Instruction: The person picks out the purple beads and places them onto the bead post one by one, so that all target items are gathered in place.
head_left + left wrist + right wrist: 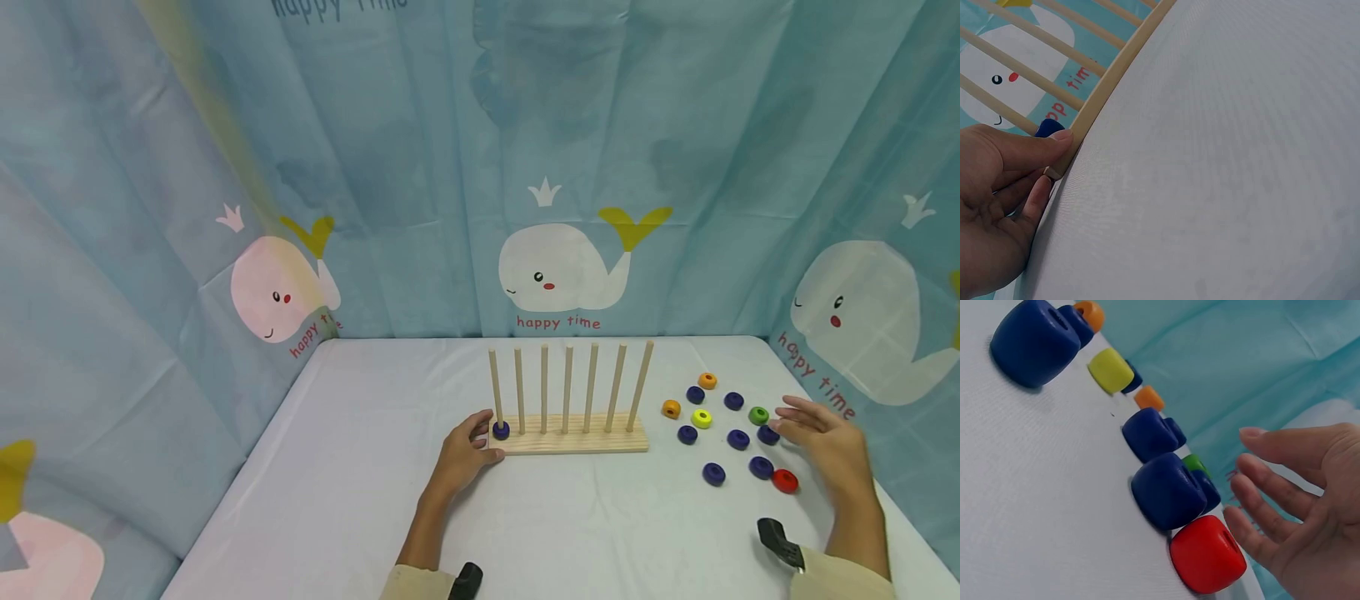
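Note:
A wooden peg stand [573,446] with a row of several upright dowels rests on the white table. My left hand [459,454] grips its left end, thumb at the front edge, as the left wrist view also shows. One blue bead [501,431] sits at the bottom of the leftmost dowel. On the right, my right hand [828,442] hovers with loosely bent fingers beside a blue bead [768,434] and a green bead [758,415]. In the right wrist view its fingers [1266,478] hold nothing; a red bead [1207,555] lies near them.
Loose beads lie scattered right of the stand: several blue ones, a yellow bead [701,418], and two orange, one an orange bead [707,381] at the back. A blue curtain [420,167] with whale prints hangs behind and along both sides of the table [360,492].

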`<state>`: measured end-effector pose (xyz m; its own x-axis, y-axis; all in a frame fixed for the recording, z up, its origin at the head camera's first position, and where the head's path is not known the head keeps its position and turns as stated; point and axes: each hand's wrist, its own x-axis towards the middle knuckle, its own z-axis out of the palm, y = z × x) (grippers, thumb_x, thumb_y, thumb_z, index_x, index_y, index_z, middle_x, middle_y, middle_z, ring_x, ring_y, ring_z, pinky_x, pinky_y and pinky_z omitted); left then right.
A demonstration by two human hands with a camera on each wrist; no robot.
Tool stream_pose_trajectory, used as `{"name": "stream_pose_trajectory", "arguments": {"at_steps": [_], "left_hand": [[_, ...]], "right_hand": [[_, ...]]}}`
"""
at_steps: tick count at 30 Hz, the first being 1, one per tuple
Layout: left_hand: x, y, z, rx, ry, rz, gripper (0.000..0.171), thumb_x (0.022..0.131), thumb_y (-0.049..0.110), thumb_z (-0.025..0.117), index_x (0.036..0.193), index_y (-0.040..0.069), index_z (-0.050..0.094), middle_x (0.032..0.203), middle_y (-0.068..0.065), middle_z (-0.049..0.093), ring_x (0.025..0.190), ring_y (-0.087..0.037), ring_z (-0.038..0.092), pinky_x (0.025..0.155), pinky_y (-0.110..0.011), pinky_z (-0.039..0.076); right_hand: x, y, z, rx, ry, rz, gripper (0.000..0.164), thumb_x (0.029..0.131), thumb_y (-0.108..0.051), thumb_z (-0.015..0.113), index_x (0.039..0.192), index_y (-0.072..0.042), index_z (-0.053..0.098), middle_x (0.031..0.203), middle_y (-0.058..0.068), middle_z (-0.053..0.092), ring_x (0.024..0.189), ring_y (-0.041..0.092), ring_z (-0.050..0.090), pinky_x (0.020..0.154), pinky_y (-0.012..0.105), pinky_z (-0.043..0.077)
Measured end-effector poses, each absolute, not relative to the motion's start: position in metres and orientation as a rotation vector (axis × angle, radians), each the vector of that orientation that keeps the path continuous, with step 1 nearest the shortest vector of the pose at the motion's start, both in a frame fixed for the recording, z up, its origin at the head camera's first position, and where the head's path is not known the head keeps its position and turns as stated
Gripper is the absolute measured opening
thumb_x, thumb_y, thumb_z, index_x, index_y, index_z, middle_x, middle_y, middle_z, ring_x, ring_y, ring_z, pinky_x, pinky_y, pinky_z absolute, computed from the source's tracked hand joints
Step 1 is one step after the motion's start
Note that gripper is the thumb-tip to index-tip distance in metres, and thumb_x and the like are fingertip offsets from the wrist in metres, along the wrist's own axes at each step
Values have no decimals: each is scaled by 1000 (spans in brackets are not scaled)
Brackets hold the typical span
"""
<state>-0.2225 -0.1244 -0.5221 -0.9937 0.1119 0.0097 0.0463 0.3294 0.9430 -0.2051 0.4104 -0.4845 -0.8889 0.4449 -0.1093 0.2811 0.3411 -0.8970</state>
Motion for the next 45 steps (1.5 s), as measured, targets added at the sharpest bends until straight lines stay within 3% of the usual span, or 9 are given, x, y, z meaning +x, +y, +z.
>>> {"name": "stream_pose_trajectory", "arguments": {"at_steps": [4, 7, 9, 11, 14, 18, 30, 39, 45], "left_hand": [[-224, -125, -522, 153, 2518, 1783, 75, 87, 3, 84, 154, 5, 53, 144, -17, 62, 135, -36, 60, 113, -41, 55], [-224, -125, -522, 162, 2522, 1780, 75, 86, 3, 85, 154, 4, 53, 143, -18, 62, 134, -36, 60, 112, -41, 55], [-223, -125, -522, 155, 2520, 1777, 75, 86, 3, 85, 154, 5, 53, 143, -17, 62, 134, -36, 60, 112, -40, 55], [-223, -125, -522, 158, 2520, 1780, 75, 86, 3, 85, 154, 5, 53, 143, -18, 62, 134, -37, 60, 113, -41, 55], [-223, -125, -523, 149, 2512, 1791, 75, 86, 4, 85, 154, 5, 53, 144, -18, 62, 135, -36, 59, 114, -41, 54], [-223, -125, -523, 156, 2515, 1796, 75, 86, 4, 85, 154, 5, 53, 143, -19, 62, 134, -37, 60, 113, -42, 55], [-223, -125, -524, 154, 2537, 1788, 74, 85, 3, 85, 153, 4, 54, 142, -19, 63, 133, -37, 61, 112, -41, 56], [-223, -124, -525, 146, 2545, 1771, 74, 85, 3, 85, 153, 4, 55, 141, -18, 64, 132, -36, 62, 111, -41, 56], [-223, -124, -524, 163, 2546, 1779, 74, 85, 2, 85, 152, 3, 54, 141, -20, 63, 132, -37, 61, 111, -42, 56]], "right_hand": [[-208, 413, -490, -676, -2483, 1593, 71, 103, -38, 70, 164, -16, 41, 93, -39, 52, 86, -12, 51, 125, 73, 26], [-210, 415, -493, -666, -2507, 1608, 72, 103, -37, 69, 164, -13, 40, 95, -36, 55, 103, 15, 66, 123, 78, 20], [-211, 416, -494, -671, -2513, 1614, 73, 103, -36, 70, 164, -12, 40, 98, -31, 59, 121, 37, 62, 123, 81, 15], [-212, 416, -495, -678, -2525, 1600, 74, 102, -35, 71, 165, -12, 39, 108, -20, 66, 137, 50, 48, 123, 80, 17], [-215, 416, -496, -686, -2542, 1569, 75, 102, -34, 72, 165, -11, 38, 133, 10, 68, 140, 51, 45, 122, 79, 22], [-218, 415, -498, -707, -2577, 1527, 74, 102, -27, 70, 165, -8, 36, 158, 29, 46, 142, 52, 43, 121, 77, 27], [-220, 412, -503, -649, -2645, 1420, 71, 99, -6, 69, 162, 0, 37, 157, 35, 44, 143, 57, 41, 119, 75, 34], [-218, 408, -500, -758, -2706, 1387, 74, 97, -5, 72, 162, -1, 37, 159, 35, 40, 146, 59, 34, 121, 78, 25], [-217, 409, -498, -735, -2717, 1359, 72, 97, -6, 72, 161, 0, 39, 158, 35, 42, 145, 59, 37, 119, 78, 28]]}}
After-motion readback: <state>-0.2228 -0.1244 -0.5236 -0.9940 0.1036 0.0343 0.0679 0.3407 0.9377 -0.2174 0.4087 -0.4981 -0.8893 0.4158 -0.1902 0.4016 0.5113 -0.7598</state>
